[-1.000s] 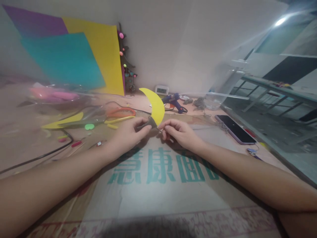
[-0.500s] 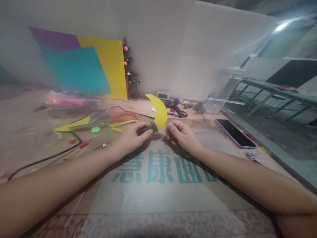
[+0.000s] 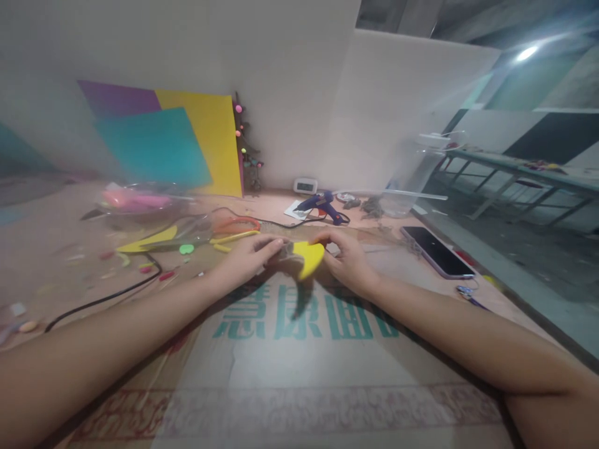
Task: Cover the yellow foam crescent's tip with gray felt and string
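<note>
A yellow crescent-moon cutout (image 3: 309,255) is tipped over in front of me, one tip pointing down toward the board. My left hand (image 3: 257,255) pinches a small dark grey piece (image 3: 286,251) at the cutout's left end; its exact kind is unclear. On the other side, my right hand (image 3: 349,259) has its fingers closed at the crescent's upper right edge, with the fingertips partly hidden. Both hands are just above a pale sheet (image 3: 299,365) printed with green characters.
Behind my hands lie a blue glue gun (image 3: 322,204) and a small white digital clock (image 3: 305,186). A phone (image 3: 437,251) is at right. Orange-handled scissors (image 3: 238,224), yellow scraps (image 3: 150,240) and a black cable (image 3: 107,296) lie left. Coloured sheets (image 3: 156,146) lean on the wall.
The crescent stood upright before and is now tipped down toward me. My right hand has moved from beside its lower end to its edge. The camera view has shifted slightly.
</note>
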{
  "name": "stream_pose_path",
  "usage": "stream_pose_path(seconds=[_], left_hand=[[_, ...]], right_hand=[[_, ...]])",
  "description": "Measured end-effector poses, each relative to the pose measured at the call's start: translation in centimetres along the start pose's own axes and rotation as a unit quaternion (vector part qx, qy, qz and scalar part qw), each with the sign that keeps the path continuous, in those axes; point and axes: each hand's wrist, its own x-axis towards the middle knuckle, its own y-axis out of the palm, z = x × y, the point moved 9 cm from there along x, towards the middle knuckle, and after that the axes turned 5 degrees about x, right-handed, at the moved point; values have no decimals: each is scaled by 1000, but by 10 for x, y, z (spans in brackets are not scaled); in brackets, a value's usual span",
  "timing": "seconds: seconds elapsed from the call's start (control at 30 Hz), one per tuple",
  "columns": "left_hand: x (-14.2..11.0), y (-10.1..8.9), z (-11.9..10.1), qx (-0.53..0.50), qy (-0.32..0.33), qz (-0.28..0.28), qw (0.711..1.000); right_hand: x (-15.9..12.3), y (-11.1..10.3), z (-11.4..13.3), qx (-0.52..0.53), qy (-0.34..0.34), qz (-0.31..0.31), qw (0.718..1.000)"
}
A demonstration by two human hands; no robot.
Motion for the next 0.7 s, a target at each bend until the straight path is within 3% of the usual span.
stream_pose_path(seconds=[0.17,0.27,0.37,0.57,0.7], left_hand=[[1,3,11,-36,-39,10,999],[1,4,16,-38,-52,11,998],[1,4,10,-30,-22,9,999],[-2,9,-7,2,59,20,998],[-3,8,-13,41,88,12,995]], right_hand=[[-4,12,7,-34,-48,61,996],[-2,10,7,-36,-55,40,997],[0,5,-2,-19,-7,11,1000],[-7,36,-16,82,110,154,978],[-6,34,-19,48,133,154,978]])
